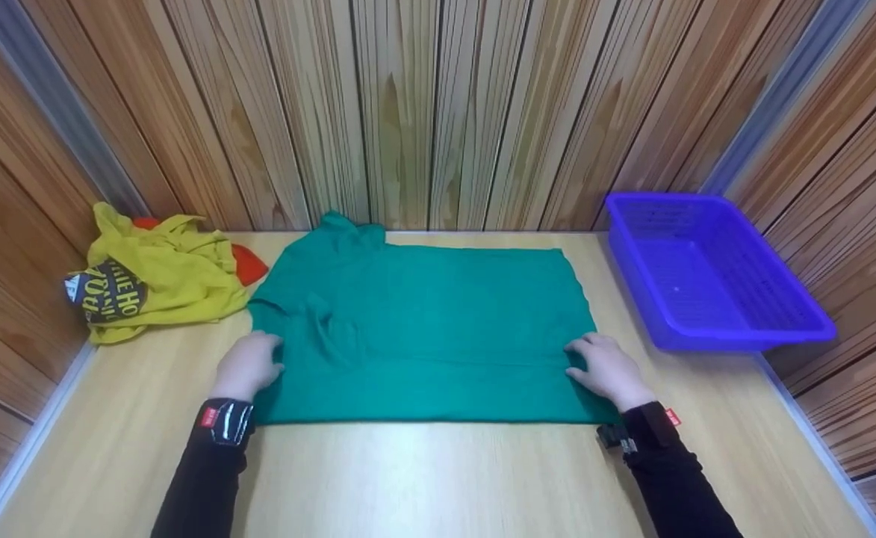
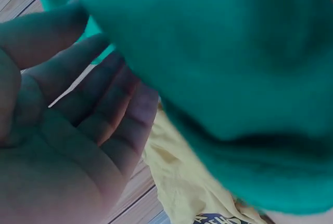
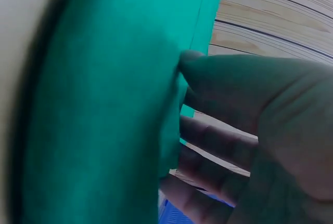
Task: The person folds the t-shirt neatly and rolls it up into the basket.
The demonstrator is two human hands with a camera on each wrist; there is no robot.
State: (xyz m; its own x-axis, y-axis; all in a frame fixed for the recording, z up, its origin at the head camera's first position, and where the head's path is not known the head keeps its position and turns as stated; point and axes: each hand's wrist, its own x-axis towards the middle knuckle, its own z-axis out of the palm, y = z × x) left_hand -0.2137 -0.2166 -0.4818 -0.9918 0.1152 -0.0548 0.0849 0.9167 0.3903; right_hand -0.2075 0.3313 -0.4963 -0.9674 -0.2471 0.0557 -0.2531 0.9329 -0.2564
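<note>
Tabletop [image 1: 423, 486]: green shirt [image 1: 452, 321], left hand [image 1: 247, 368] and right hand [image 1: 611, 370] relaxed, merely touching opposite edges.

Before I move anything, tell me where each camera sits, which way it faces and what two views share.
Head: on the head, facing forward and down at the green garment; left hand, right hand and dark sleeves show.
Left wrist: on that wrist, facing the garment's left end; left palm and fingers show.
Right wrist: on that wrist, facing the garment's right end; right thumb and fingers show.
Shared: head and left wrist both show the yellow garment.
</note>
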